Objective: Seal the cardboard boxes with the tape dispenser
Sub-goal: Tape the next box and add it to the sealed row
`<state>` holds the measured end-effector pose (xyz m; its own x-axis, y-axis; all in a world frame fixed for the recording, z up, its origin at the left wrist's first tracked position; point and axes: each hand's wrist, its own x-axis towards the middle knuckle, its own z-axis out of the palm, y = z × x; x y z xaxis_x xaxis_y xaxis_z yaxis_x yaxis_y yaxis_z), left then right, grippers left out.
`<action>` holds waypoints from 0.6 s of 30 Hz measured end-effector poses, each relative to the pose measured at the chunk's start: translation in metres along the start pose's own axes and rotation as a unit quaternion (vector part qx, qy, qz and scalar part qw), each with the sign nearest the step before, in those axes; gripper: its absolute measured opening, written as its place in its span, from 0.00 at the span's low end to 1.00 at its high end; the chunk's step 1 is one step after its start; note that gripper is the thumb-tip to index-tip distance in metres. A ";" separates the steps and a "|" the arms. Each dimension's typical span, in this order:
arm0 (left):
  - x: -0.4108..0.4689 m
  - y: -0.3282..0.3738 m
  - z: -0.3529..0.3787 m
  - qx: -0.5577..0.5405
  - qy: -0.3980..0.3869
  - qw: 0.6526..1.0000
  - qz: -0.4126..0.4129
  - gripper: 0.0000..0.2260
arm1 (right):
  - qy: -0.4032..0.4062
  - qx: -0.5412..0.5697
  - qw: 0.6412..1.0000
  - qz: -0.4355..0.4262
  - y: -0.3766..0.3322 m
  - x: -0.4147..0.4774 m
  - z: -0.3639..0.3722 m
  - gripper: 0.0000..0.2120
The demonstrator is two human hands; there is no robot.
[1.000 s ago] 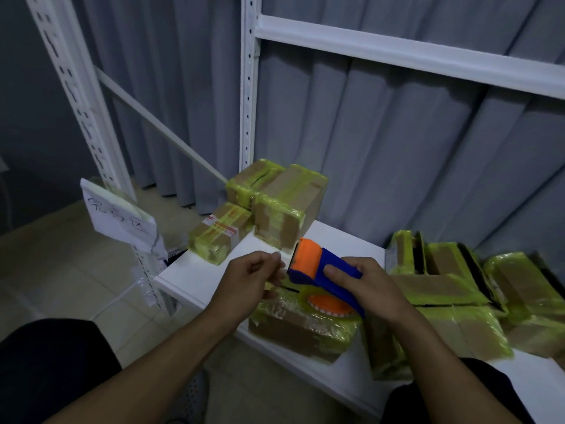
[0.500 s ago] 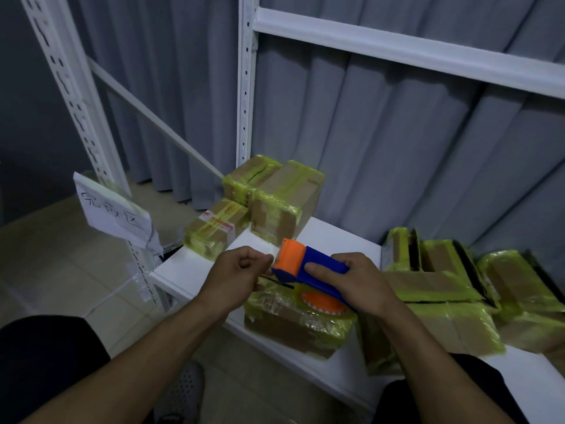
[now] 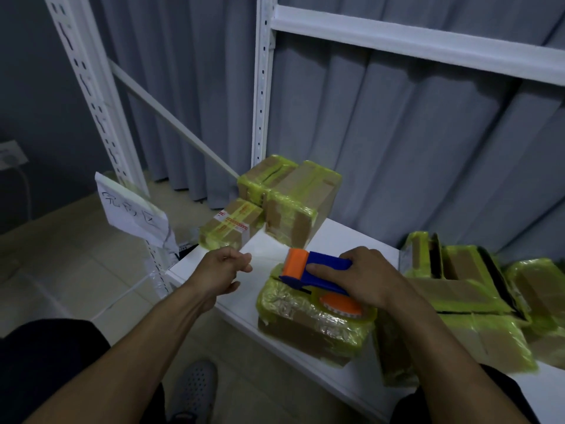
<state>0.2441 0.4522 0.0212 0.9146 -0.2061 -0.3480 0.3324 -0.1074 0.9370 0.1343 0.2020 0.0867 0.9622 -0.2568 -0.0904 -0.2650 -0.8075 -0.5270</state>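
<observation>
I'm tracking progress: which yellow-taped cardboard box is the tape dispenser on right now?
The yellow-wrapped cardboard box at the white shelf's front edge: the blue-and-orange tape dispenser, held by the right hand, rests on it; the rest lie untouched.

My right hand point(image 3: 363, 280) grips the blue plastic tape dispenser with orange roller point(image 3: 318, 270) on a box, lower centre of the frame.

The dispenser rests on top of the brown cardboard box wrapped in yellow-green tape point(image 3: 312, 319), at the front edge of the white shelf board point(image 3: 336, 237). My left hand point(image 3: 224, 269) hangs just left of it, fingers curled, thumb against forefinger; I cannot tell if it pinches tape. More taped cardboard boxes point(image 3: 293, 203) stand behind at centre, others point(image 3: 467, 289) at right. A white handwritten paper sign point(image 3: 131, 212) hangs at left.
</observation>
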 end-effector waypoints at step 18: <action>0.046 -0.064 0.004 -0.012 -0.003 0.986 -0.168 0.07 | -0.071 -0.196 0.976 0.066 -0.006 0.037 0.028 0.42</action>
<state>0.2635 0.4458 -0.0552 0.7499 -0.1685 -0.6397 0.6226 -0.1472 0.7686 0.1735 0.2124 0.0624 0.9096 -0.3181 -0.2671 -0.3636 -0.9207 -0.1415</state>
